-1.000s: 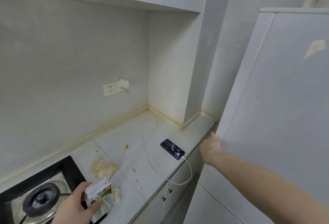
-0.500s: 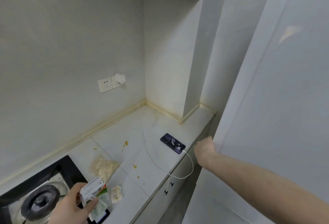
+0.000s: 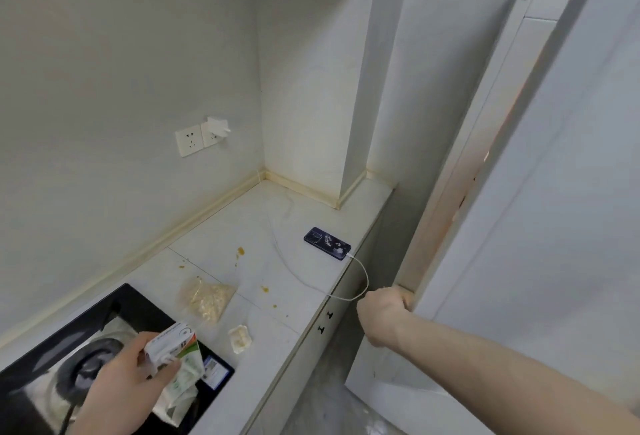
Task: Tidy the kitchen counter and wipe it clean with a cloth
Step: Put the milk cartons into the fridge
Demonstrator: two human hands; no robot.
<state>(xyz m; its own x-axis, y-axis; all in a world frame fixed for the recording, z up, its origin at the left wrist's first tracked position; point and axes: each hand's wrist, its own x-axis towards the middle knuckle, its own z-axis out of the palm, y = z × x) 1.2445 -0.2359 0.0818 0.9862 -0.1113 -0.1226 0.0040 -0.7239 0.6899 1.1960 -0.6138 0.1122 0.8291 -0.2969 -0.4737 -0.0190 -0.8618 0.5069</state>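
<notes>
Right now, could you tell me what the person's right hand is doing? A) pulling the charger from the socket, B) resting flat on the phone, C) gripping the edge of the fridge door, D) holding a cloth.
C: the right hand has its fingers curled round the edge of the fridge door, which stands slightly ajar, apart from the phone on the counter.

Dark blue rectangular phone is lying flat near the surface's front edge, white cable looping from it. White charger is sitting plugged in beside a white wall socket.
</notes>
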